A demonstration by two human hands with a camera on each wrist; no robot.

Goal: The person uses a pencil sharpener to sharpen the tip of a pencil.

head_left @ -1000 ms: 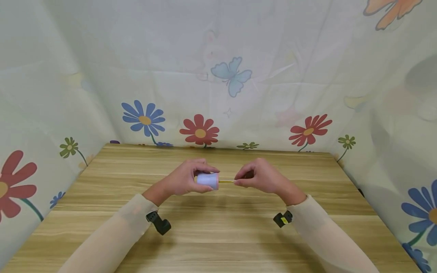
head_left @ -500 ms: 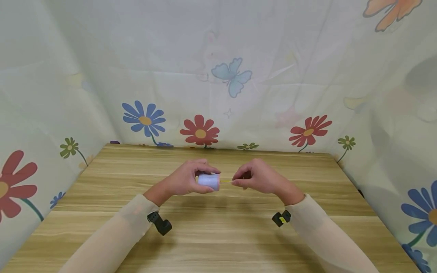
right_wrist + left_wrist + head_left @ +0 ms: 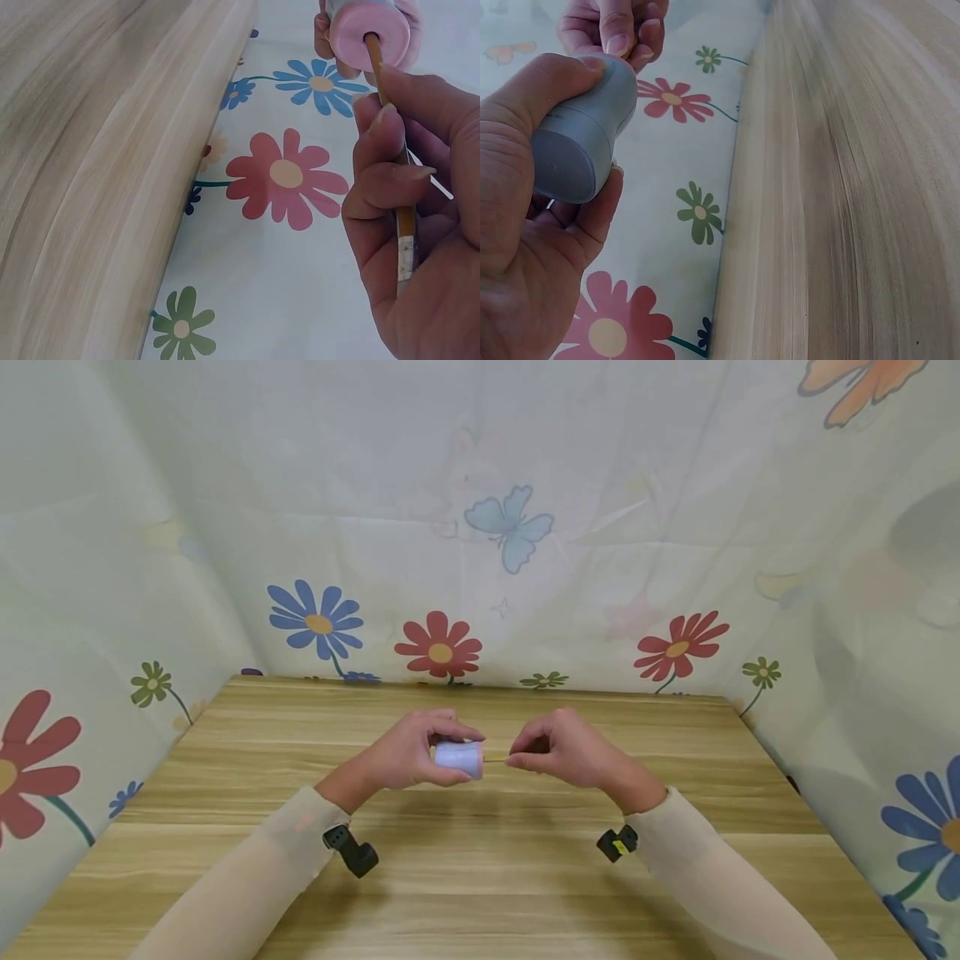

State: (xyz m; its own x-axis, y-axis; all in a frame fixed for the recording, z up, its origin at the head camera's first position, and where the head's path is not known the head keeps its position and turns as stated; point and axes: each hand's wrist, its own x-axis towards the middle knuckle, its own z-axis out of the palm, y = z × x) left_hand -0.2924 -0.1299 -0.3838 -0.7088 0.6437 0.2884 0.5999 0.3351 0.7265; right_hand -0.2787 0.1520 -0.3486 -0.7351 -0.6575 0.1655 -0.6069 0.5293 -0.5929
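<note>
My left hand (image 3: pixel 401 752) grips a pale lavender-blue pencil sharpener (image 3: pixel 458 760), held sideways above the table. Thumb and fingers wrap its barrel in the left wrist view, where its smooth body (image 3: pixel 574 146) narrows at the middle. A pencil (image 3: pixel 406 217), yellow-brown with a whitish worn stretch near its rear, runs into the hole in the sharpener's pink end face (image 3: pixel 349 39). The pencil's tip is hidden inside. My right hand (image 3: pixel 577 750) pinches the pencil between thumb and fingers, close to the sharpener; the pencil's rear lies against the palm.
Under both hands spreads a wood-grain table (image 3: pixel 480 877). A pale cloth backdrop (image 3: pixel 360 468) printed with flowers and butterflies hangs behind it and along both sides. Each wrist carries a small black camera, such as the left wrist camera (image 3: pixel 351 852).
My right hand has shifted slightly left toward the sharpener, so a shorter length of pencil shows between them. The left hand keeps its grip and has hardly moved.
</note>
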